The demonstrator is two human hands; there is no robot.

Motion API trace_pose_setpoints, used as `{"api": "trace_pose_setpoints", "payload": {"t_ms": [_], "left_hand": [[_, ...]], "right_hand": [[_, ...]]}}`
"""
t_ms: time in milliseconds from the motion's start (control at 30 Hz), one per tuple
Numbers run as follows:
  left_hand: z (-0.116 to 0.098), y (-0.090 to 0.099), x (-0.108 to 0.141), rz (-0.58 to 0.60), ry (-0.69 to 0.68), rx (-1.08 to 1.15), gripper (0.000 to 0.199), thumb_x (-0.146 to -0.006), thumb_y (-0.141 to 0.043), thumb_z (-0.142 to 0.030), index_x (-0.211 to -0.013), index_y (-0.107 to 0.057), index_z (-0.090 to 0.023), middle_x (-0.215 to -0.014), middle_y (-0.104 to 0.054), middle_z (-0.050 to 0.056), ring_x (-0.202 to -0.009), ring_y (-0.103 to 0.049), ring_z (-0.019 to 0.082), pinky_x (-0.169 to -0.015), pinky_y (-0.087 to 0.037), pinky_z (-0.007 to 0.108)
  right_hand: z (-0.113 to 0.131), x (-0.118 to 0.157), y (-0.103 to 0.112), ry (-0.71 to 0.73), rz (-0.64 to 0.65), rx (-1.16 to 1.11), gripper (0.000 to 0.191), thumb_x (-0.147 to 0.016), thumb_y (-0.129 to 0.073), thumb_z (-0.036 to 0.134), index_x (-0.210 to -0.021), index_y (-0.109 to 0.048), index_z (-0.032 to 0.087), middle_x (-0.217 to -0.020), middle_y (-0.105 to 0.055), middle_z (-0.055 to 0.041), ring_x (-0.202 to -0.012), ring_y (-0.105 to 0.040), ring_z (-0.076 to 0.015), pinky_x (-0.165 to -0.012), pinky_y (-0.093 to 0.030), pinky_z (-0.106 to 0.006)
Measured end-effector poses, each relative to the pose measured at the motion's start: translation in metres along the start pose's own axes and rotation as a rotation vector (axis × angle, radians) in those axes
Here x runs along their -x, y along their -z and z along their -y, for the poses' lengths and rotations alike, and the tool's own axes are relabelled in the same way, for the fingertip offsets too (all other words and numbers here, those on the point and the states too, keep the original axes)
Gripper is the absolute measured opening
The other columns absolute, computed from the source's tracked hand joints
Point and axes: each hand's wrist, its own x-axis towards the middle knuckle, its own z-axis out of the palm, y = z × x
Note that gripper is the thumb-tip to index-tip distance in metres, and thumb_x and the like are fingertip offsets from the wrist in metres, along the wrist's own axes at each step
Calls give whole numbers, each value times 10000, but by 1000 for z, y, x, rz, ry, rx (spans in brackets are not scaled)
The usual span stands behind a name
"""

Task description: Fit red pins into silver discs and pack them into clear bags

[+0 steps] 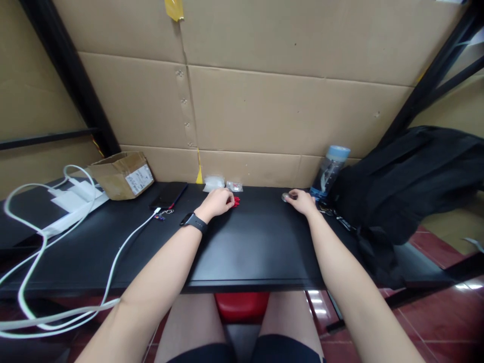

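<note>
My left hand, with a dark watch on its wrist, has its fingers curled at the back of the black table. They close on a small bright red object, partly hidden by the fingertips; its kind is too small to tell. Just behind that hand lie a clear plastic bag with white contents and a smaller clear packet. Further right, my right hand grips a small round silvery object between thumb and fingers, close to the tabletop.
A blue-lidded clear bottle and a black bag stand on the right, with keys by them. To the left are a phone, an opened cardboard box, a white charger and looping white cables. Cardboard walls the back.
</note>
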Motion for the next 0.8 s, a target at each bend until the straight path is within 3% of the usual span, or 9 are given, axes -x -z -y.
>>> {"api": "trace_pose_setpoints", "payload": {"t_ms": [133,333,500,667,800], "left_hand": [[-2,12,1,27,36,73,158,-923,-568,-285,-928,-720,-242,-979,-776,21,-968,-685,240,-999,-406,407],[-11,17,1,-49,32,113,249,-941,-546,-278,-1097,-740,-267,-1163,-756,47,-1128,-640,273,-1015,-364,411],[-18,13,0,-92,26,125,188,-966,-580,-318,-963,-762,-273,-1113,-769,31,-1104,-643,267,-999,-318,427],[-31,14,-1,-172,63,179,217,-981,-594,-381,-942,-762,-250,-1106,-760,54,-1091,-634,268,-984,-325,430],[-50,15,-1,-263,87,318,263,-999,-554,-406,-980,-759,-242,-1155,-715,66,-1094,-626,258,-977,-395,419]], "right_hand": [[7,3,7,-18,10,62,278,-879,-639,468,-1040,-746,268,-1150,-775,-66,-1162,-668,-314,-983,-426,-455],[7,3,8,-37,1,94,450,-836,-626,472,-1218,-683,241,-1136,-774,-90,-1177,-659,-335,-983,-428,-467],[9,4,12,-54,-56,97,483,-814,-643,462,-1234,-659,224,-1066,-776,-104,-1111,-685,-326,-968,-444,-453],[28,10,12,115,-130,-293,446,-772,-696,427,-1158,-667,205,-1019,-771,-82,-881,-699,-221,-842,-518,-351],[70,27,7,375,-124,-634,496,-750,-733,442,-1176,-637,206,-1085,-759,-84,-854,-672,-193,-769,-540,-337]]}}
